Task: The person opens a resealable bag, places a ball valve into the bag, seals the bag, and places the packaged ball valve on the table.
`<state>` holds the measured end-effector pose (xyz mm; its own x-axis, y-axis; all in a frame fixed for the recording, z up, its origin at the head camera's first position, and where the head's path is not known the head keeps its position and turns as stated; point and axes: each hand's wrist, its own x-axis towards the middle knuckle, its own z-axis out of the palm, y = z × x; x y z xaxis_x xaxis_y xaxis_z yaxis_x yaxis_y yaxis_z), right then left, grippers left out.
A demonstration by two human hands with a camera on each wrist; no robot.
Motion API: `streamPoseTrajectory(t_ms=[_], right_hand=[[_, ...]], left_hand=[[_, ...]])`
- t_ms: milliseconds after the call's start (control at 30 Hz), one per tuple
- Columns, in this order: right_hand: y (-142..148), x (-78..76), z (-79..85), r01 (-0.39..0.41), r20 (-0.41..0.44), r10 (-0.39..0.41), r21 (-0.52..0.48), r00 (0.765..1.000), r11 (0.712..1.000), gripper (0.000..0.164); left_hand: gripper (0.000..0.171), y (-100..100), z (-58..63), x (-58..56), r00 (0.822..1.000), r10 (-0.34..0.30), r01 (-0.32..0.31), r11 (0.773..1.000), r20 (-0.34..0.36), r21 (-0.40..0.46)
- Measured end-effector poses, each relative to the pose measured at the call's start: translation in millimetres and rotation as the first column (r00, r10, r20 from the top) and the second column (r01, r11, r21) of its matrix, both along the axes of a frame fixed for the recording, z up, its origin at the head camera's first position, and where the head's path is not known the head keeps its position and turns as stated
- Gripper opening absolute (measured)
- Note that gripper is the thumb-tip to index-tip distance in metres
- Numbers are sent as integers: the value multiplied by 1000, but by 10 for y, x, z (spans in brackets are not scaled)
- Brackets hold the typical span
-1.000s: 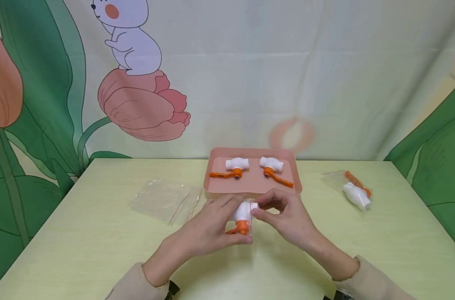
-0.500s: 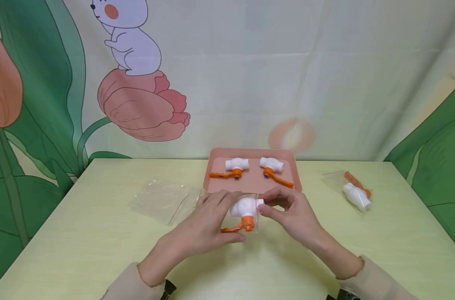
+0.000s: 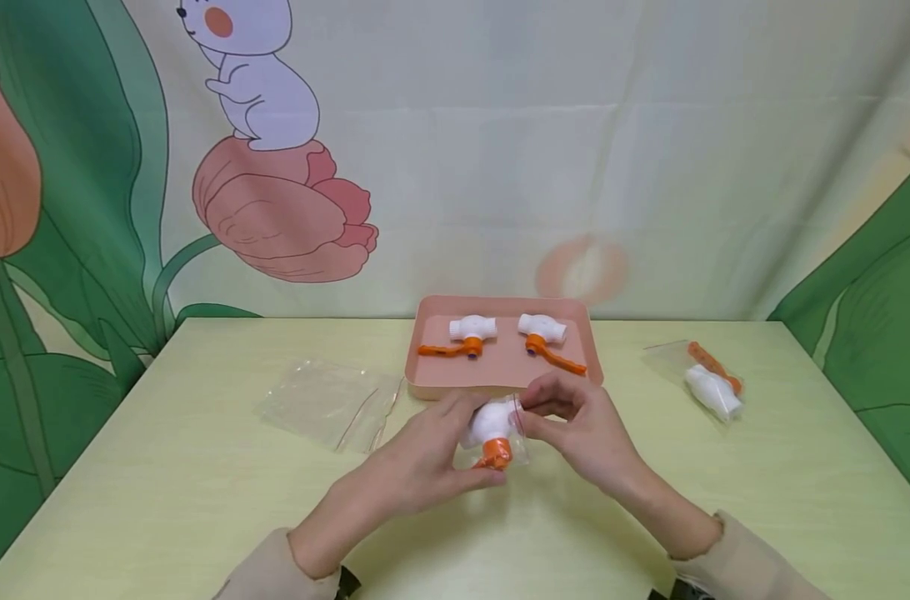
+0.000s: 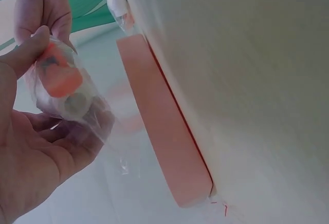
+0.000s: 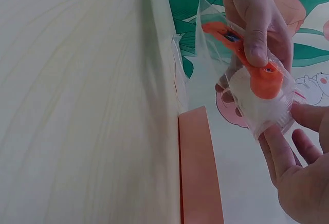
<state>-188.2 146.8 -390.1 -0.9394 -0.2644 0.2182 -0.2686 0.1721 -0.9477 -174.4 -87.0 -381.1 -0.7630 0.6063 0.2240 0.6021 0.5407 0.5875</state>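
Observation:
A white ball valve (image 3: 492,422) with an orange lever handle is in a clear zip bag (image 5: 251,110), held up in front of the tray. My left hand (image 3: 427,458) grips the bagged valve from the left; in the right wrist view its thumb (image 5: 255,44) presses on the orange lever (image 5: 266,84). My right hand (image 3: 581,429) pinches the bag at its right end, by the red zip line, with thumb and fingers. The left wrist view shows the valve's round hollow end (image 4: 77,104) through the film. Fingers hide part of the valve body.
Behind the hands, a pink tray (image 3: 500,382) bears two unbagged valves, one white-and-orange valve (image 3: 472,331) left and another valve (image 3: 545,332) right. Flat clear bags (image 3: 323,404) lie to the left. Another bagged valve (image 3: 713,392) lies at the right of the table (image 3: 162,500).
The bagged valve shifted right, then back slightly left, and has turned so its lever looks foreshortened. The left hand moved with it. The right hand shifted slightly right and keeps pinching the end.

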Motion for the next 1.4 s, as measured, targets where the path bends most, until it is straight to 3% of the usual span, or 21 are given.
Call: streamPoseTrajectory(t_ms=[200, 367, 700, 1033, 1400], right_hand=[[7, -5, -2, -21, 36, 21, -1, 999, 1000, 9], [34, 7, 13, -89, 77, 96, -85, 992, 992, 18], [-2, 48, -1, -97, -67, 90, -103, 994, 990, 21], [-28, 41, 40, 3, -86, -5, -23, 996, 1000, 12], [-29, 50, 72, 15, -93, -8, 78, 996, 997, 5]], left_hand=[[76, 37, -19, 21, 1000, 15, -15, 1000, 26, 19], [79, 49, -24, 13, 1000, 22, -21, 999, -6, 28], [72, 74, -53, 17, 997, 52, -50, 998, -61, 23], [74, 118, -40, 25, 992, 75, -79, 996, -99, -34], [71, 177, -44, 14, 988, 82, -85, 996, -133, -17]])
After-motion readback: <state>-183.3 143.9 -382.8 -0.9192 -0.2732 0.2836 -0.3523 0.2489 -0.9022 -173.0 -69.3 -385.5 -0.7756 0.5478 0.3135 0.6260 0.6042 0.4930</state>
